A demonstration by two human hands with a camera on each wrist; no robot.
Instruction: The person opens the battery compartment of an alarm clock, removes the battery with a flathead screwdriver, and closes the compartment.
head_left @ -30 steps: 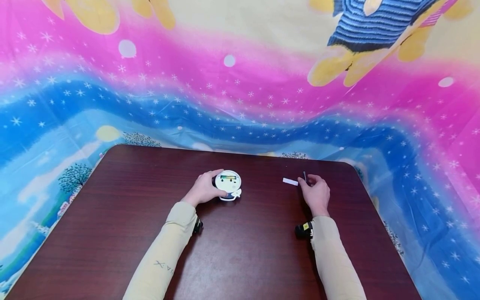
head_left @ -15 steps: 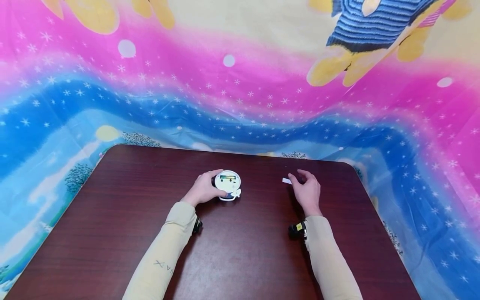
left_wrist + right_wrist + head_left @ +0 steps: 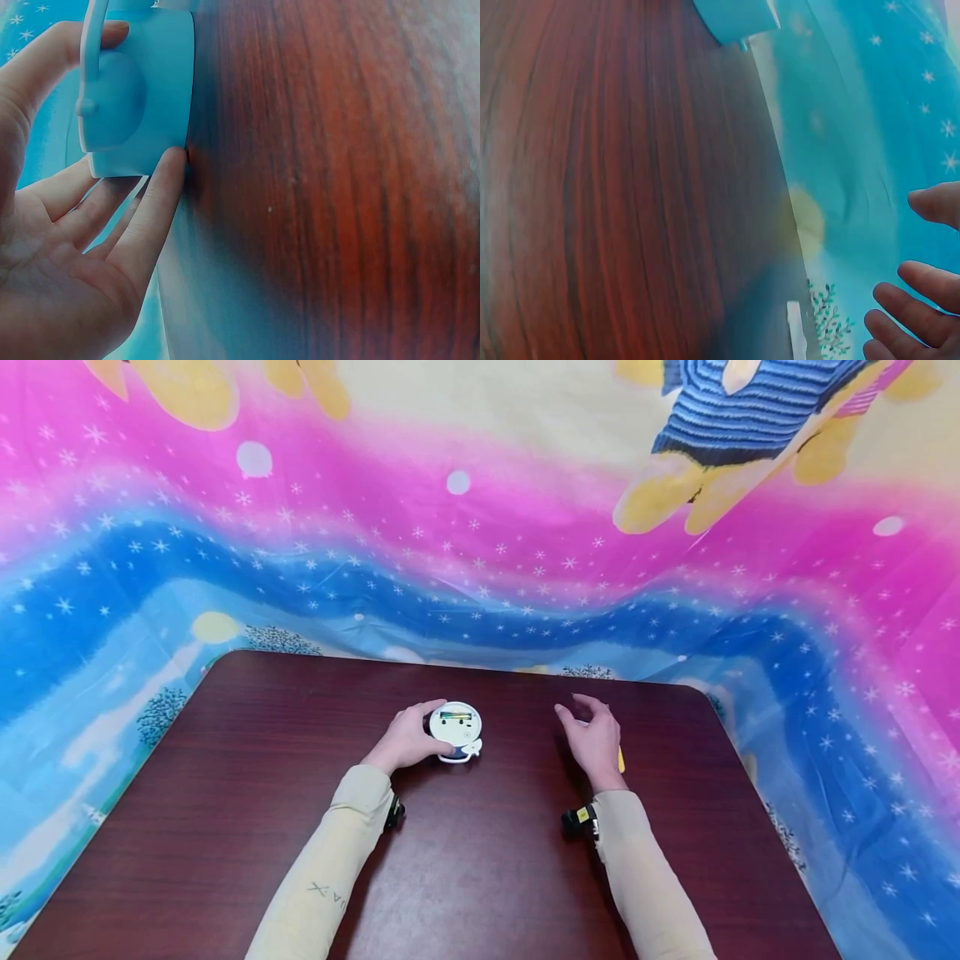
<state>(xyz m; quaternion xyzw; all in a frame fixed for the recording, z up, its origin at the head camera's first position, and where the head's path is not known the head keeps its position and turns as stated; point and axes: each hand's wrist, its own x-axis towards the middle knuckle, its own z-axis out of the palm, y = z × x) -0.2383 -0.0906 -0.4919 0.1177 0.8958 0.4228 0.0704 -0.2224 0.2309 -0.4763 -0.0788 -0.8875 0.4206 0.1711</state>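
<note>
My left hand (image 3: 403, 739) grips the side of a round white alarm clock (image 3: 455, 732), whose back faces up. A green-and-gold battery (image 3: 456, 716) lies in its uncovered slot, above two dark knobs. In the left wrist view, the thumb and fingers of my left hand (image 3: 82, 255) span the clock's casing (image 3: 161, 90). My right hand (image 3: 594, 745) is apart from the clock, with thumb and fingers spread and nothing held. Under it lies a small white strip (image 3: 797, 330). A yellow handle (image 3: 621, 759) shows beside that hand; the rest of the tool is hidden.
The dark red wooden table (image 3: 480, 860) has rounded far corners. A patterned cloth (image 3: 457, 552) hangs behind and around it. The clock's edge (image 3: 739, 19) also appears at the top of the right wrist view.
My right hand has let go of the thin dark-shafted tool and moved left, over the white strip. The yellow handle has come into sight. My left hand and the clock stay in place.
</note>
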